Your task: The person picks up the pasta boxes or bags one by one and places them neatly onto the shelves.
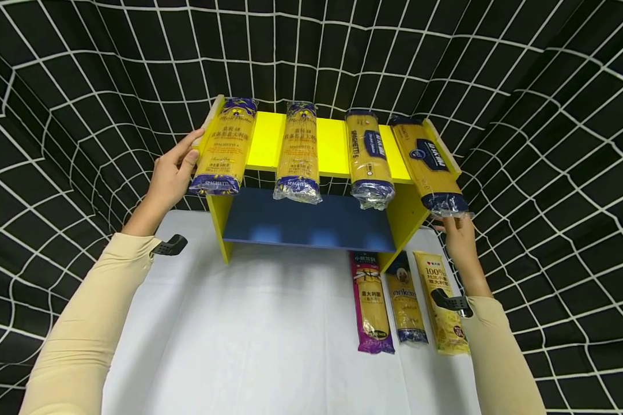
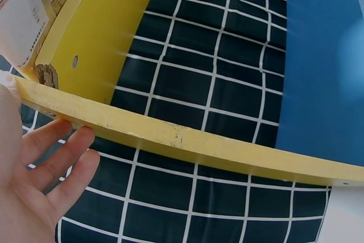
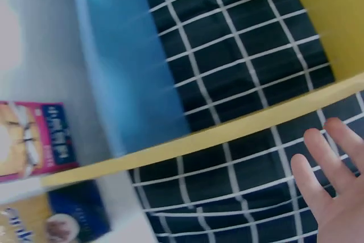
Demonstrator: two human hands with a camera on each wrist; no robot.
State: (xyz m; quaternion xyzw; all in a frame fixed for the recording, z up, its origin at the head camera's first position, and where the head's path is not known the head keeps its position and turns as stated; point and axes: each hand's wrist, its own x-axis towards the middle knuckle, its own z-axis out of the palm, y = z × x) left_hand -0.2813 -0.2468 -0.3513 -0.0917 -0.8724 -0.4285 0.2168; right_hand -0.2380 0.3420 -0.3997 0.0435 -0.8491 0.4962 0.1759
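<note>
My left hand (image 1: 173, 170) holds the left side of a yellow-and-blue shelf (image 1: 333, 147), thumb in front near the leftmost spaghetti packet (image 1: 225, 147). In the left wrist view, three of its fingers (image 2: 65, 157) bend loosely outside the yellow side panel. My right hand (image 1: 459, 242) is under the near end of the rightmost spaghetti packet (image 1: 429, 161), which hides its upper part. Three right fingers (image 3: 327, 163) extend beside the shelf in the right wrist view. This packet lies slanted by the right rim and juts past the front edge.
Two more spaghetti packets, one blue-ended (image 1: 298, 144) and one navy-ended (image 1: 369, 153), lie between on the top. On the white table (image 1: 249, 323) lie a purple packet (image 1: 372, 302), a blue-and-yellow packet (image 1: 407, 305) and a yellow packet (image 1: 438, 300). Black white-gridded cloth (image 1: 311, 46) surrounds the table.
</note>
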